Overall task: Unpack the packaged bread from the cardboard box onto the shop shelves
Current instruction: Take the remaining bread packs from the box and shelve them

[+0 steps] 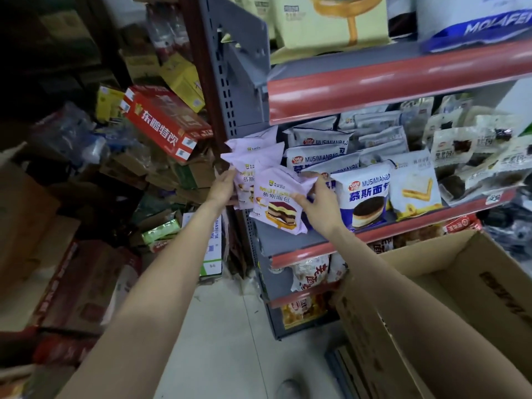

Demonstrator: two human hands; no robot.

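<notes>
Several lilac bread packets (276,203) stand in a row at the left end of the middle shelf (290,243). My left hand (223,184) holds the left side of that row, fingers curled on a rear packet. My right hand (315,197) grips the right edge of the front lilac packet, which leans forward over the shelf lip. The open cardboard box (449,286) sits at lower right, under my right forearm; its inside looks bare where it shows.
White and blue bread packets (364,197) fill the shelf to the right of the lilac ones. A red-edged upper shelf (388,87) hangs above. Piled cartons and a red box (164,122) crowd the left. Pale floor (230,326) lies below.
</notes>
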